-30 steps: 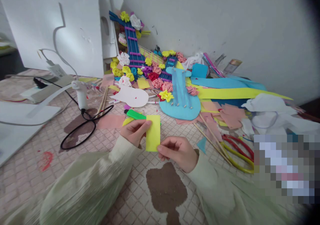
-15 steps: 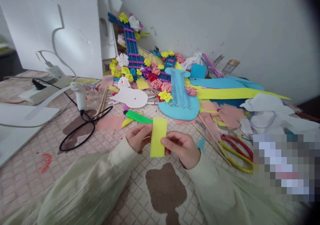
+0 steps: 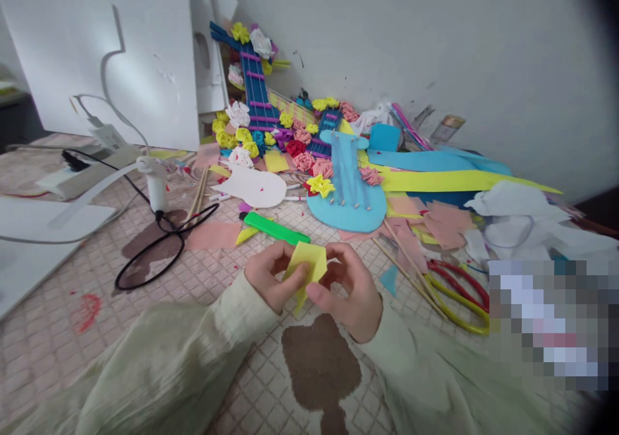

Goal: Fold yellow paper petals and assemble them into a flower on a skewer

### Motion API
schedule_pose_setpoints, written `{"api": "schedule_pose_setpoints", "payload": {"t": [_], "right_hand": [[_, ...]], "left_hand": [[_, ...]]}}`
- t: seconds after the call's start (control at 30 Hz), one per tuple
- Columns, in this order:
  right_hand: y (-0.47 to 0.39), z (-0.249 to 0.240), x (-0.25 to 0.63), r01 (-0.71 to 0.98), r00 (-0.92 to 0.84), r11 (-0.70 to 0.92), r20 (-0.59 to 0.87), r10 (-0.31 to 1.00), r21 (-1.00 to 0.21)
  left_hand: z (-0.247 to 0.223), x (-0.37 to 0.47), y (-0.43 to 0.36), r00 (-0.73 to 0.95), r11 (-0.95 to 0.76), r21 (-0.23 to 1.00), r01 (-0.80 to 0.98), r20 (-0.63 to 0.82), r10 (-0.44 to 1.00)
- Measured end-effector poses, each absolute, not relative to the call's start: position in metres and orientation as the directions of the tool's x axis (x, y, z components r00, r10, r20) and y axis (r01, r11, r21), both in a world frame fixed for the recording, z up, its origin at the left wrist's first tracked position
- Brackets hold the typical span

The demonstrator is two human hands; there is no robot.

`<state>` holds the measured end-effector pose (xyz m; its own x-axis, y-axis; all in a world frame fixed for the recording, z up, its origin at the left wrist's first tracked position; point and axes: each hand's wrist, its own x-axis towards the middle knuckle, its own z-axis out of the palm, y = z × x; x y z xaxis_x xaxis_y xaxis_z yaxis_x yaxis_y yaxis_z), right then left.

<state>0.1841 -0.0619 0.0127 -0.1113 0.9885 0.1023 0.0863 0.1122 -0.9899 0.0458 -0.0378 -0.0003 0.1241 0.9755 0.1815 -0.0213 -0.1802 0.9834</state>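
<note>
A strip of yellow paper (image 3: pixel 314 259) is bent between my hands above the table, its lower end pointing down. My left hand (image 3: pixel 271 279) pinches it, thumb across the front. At its right edge, my right hand (image 3: pixel 352 293) curls its fingers behind the paper, with the thumb at the lower edge. Just beyond them lies a green-handled cutter (image 3: pixel 275 227). Behind my right hand rests a light blue guitar-shaped cutout (image 3: pixel 345 209) with strings, and a yellow paper flower (image 3: pixel 320 185) sits at its left side.
A white hot glue gun (image 3: pixel 157 187) with a looped black cable (image 3: pixel 181 248) stands left. Scissors (image 3: pixel 459 293) with red and yellow handles and wooden sticks (image 3: pixel 411 274) lie right. A flower-covered blue guitar model (image 3: pixel 256 93) leans at the back near a white board (image 3: pixel 145 48).
The yellow strip, flat and upright before, is now bent over. My left thumb has moved onto its front, and my right hand has shifted slightly. More of the green cutter shows.
</note>
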Motion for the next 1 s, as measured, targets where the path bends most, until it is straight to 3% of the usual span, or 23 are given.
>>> {"api": "schedule_pose_setpoints", "payload": {"t": [0.13,0.3,0.4,0.6,0.73,1.0], "right_hand": [[-0.059,0.012,0.183,0.175,-0.029,0.068,0.064,0.997,-0.982],[-0.055,0.013,0.188,0.122,-0.057,-0.016,-0.023,0.998,-0.992],[-0.054,0.013,0.189,0.135,-0.062,0.001,-0.008,0.998,-0.991],[-0.052,0.01,0.189,0.228,0.151,0.104,0.141,0.978,-0.968],[-0.052,0.009,0.19,0.322,0.125,0.243,0.296,0.947,-0.915],[-0.054,0.015,0.191,0.607,-0.108,0.568,0.651,0.751,-0.555]], "left_hand": [[-0.006,0.048,-0.037,0.133,-0.116,0.991,-0.06,0.123,0.983],[0.004,0.052,-0.04,0.131,0.03,0.968,-0.248,0.003,0.991],[0.011,0.052,-0.042,0.111,0.097,0.976,-0.193,-0.076,0.991],[0.012,0.049,-0.041,0.196,0.252,0.954,-0.162,-0.219,0.956],[0.013,0.048,-0.04,0.227,0.295,0.944,-0.15,-0.257,0.939],[0.011,0.045,-0.036,0.134,0.259,0.965,-0.039,-0.252,0.958]]}}
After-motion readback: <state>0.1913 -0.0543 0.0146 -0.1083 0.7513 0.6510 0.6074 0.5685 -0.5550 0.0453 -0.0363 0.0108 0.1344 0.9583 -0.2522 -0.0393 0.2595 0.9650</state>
